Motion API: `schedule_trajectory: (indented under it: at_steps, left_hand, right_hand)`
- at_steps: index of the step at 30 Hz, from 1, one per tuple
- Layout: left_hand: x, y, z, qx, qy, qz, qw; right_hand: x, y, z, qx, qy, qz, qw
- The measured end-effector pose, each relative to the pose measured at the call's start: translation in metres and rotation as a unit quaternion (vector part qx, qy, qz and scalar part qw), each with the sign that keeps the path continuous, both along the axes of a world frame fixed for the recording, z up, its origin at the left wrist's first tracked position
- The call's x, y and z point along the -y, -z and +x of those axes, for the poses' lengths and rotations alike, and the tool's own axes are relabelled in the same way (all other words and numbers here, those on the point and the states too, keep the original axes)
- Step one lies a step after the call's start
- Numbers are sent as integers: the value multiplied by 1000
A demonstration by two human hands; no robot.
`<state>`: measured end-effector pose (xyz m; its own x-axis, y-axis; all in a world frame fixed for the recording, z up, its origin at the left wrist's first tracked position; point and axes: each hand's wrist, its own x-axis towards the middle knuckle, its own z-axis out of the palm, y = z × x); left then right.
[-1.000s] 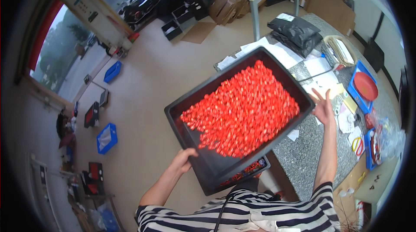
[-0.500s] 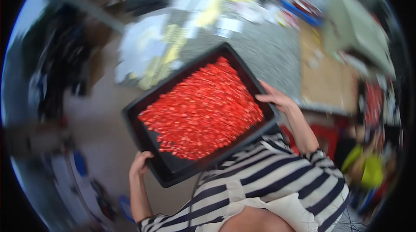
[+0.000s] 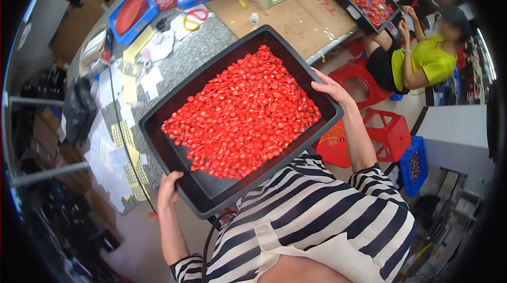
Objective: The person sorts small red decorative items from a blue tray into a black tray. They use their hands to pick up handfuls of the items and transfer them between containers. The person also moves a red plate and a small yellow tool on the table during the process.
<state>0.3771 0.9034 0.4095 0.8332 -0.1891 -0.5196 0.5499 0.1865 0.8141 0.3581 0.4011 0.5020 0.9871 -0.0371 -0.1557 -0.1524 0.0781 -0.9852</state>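
A black rectangular plastic tray [image 3: 211,197] is held up in front of my body, tilted in the picture. Many small, glossy red pieces [image 3: 245,116] lie heaped in it, leaving part of the bottom bare near its lower left corner. My left hand [image 3: 170,188] grips the rim at that corner, its fingers partly hidden under the tray. At the right end my right hand [image 3: 334,88] clasps the edge, thumb over the rim and the other fingers mostly out of sight.
Beyond the tray stands a grey speckled table [image 3: 216,36] with papers, red-and-yellow scissors [image 3: 194,20] and a blue basket [image 3: 134,16]. Cardboard [image 3: 296,26] covers its right part. Red stools [image 3: 388,135] and a blue crate [image 3: 413,166] are at right, near a seated person [image 3: 422,63] beside another black tray [image 3: 364,19].
My view and body have swung to the right, so the table shifts leftward and the seated person comes fully into view. Both hands keep hold of the tray.
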Motion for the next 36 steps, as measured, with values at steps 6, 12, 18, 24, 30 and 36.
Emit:
schedule_trajectory:
  at_steps: [6, 12, 18, 24, 30, 36]
  left_hand:
    - [0, -37, 24, -8, 52, 39, 998]
    - [-3, -49, 44, -65, 121, -4, 990]
    - [-4, -75, 44, -104, 144, -6, 984]
    - [-3, -101, 41, -134, 130, -36, 982]
    - [-6, -134, 44, -167, 135, -44, 976]
    - [-1, -140, 56, -173, 98, -78, 977]
  right_hand:
    - [-1, -34, -10, -27, 22, 86, 996]
    - [-2, -72, -6, -92, 73, -10, 993]
    - [6, -108, 11, -125, 49, -93, 987]
    - [9, -138, 33, -189, 13, -104, 976]
    - [5, -179, 57, -266, 93, -251, 926]
    - [12, -209, 93, -340, 108, -201, 912]
